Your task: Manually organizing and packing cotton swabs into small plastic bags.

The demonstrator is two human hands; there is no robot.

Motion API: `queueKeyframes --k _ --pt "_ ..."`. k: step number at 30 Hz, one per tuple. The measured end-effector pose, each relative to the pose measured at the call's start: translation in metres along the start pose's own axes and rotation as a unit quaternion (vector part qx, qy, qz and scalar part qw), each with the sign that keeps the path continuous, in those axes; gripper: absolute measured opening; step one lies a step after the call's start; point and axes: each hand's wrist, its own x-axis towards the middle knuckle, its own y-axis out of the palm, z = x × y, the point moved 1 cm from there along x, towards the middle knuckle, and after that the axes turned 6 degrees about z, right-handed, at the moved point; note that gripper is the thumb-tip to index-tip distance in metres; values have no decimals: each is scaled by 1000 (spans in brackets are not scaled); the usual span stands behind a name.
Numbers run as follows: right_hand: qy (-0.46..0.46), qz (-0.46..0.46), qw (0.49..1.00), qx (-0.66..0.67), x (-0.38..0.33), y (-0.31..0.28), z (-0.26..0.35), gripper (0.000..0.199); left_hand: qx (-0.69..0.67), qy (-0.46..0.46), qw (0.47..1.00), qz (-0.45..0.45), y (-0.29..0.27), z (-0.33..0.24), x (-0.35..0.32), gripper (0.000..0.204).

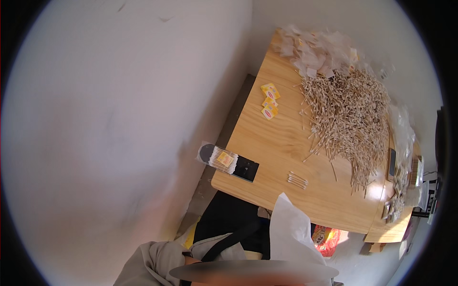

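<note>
Your head's swung off to the left, so half the view is blank white wall (pixel 119 119). Neither hand is in shot, so can't tell what either grip is doing. The wooden worktop (pixel 272 148) sits against that wall. A big heap of cotton swabs (pixel 348 119) covers its far right side, clear plastic bags (pixel 319 50) piled beyond it. Small yellow packets (pixel 269 101) lie mid-worktop, a few loose swabs (pixel 297 180) near the front edge, and a filled swab bag (pixel 220 158) hangs off the left corner.
</note>
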Motion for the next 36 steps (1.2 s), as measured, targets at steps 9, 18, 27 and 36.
queueKeyframes --k 9,18,27,36 --pt "6 24 1000 11 -1 -1 -2 16 12 18 1000 -3 0 3 9 73" --pt "29 39 999 16 -6 -3 -1 15 35 59 997 20 -6 19 -3 67" --pt "61 62 996 27 -14 -3 0 14 37 58 998 9 2 13 0 66" --pt "86 89 992 26 -20 -4 8 14 137 19 977 -162 28 5 -16 65"
